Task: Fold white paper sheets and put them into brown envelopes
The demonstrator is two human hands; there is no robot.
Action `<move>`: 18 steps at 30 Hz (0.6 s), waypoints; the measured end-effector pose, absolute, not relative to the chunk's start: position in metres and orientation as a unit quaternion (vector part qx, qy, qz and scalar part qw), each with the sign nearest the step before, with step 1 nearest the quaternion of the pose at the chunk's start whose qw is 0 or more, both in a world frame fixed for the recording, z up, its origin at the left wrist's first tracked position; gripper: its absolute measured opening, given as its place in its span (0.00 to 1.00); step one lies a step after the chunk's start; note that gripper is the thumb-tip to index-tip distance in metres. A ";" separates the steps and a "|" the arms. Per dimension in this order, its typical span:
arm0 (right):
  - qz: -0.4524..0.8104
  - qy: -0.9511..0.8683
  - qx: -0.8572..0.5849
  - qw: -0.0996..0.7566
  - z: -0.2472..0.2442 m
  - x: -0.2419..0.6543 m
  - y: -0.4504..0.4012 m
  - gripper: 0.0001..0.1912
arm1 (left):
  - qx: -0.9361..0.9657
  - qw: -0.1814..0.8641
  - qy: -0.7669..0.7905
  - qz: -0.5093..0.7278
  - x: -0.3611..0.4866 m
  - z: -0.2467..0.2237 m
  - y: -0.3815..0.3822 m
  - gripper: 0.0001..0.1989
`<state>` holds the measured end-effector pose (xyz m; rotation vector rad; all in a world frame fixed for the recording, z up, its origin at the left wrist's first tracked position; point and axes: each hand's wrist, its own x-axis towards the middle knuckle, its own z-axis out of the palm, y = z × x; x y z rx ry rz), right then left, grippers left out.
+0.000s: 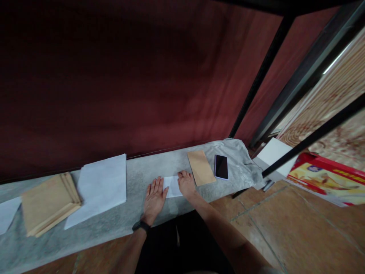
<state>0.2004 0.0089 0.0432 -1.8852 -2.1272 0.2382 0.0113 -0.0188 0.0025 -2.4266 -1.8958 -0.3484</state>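
Note:
A small folded white paper (172, 187) lies on the grey cloth surface (137, 171) between my hands. My left hand (154, 198) rests flat at its left edge, fingers stretched out, a dark band on the wrist. On the paper's right part lies my right hand (186, 183), its fingers bent and close together; whether anything is pinched under them is hidden. Just right of that hand sits a single brown envelope (201, 168).
A phone (221, 167) lies right of the envelope. Leftward are white sheets (104, 186), a stack of brown envelopes (49, 201) and another white sheet (8, 214). Black metal bars (262, 74) rise at the right, near a red and yellow box (327, 179).

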 end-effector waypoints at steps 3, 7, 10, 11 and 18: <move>0.092 -0.738 -0.652 0.148 0.046 0.201 0.017 0.14 | -0.777 0.005 -0.612 -0.146 0.009 0.001 -0.020 0.33; 0.113 -0.753 -0.625 0.172 0.059 0.207 0.020 0.13 | -0.751 -0.021 -0.617 -0.235 0.008 0.010 -0.020 0.34; 0.120 -0.770 -0.591 0.206 0.079 0.214 0.018 0.13 | -0.697 0.006 -0.640 -0.323 0.010 0.035 -0.014 0.36; 0.117 -0.778 -0.575 0.225 0.086 0.216 0.016 0.13 | -0.685 0.021 -0.642 -0.343 0.010 0.046 -0.012 0.34; 0.061 -0.808 -0.498 0.310 0.078 0.226 -0.018 0.15 | -0.790 0.059 -0.556 -0.250 0.002 0.076 -0.021 0.16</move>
